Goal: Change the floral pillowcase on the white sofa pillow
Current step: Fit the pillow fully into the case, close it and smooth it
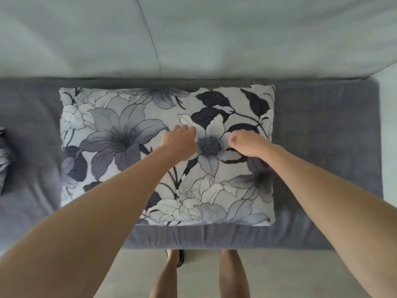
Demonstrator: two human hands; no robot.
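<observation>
Sofa seat (322, 130) | floral pillow (120, 130) flat | hands — left hand (179, 139), right hand (245, 143) — fingers hidden (curled?)

The pillow (137, 147) lies flat on the sofa seat (322, 136), its far edge near the backrest (214, 35). Both hands (left hand (179, 139), right hand (245, 143)) rest on its right half. A bundle of cloth (4, 160) sits at the seat's left edge.

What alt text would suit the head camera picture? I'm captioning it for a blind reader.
Seen from above, a person's two hands, left hand and right hand, fingers curled, rest on the middle of a floral pillow lying flat on a grey sofa seat. A pale backrest runs behind it, and a bit of patterned cloth shows at the left edge.
</observation>
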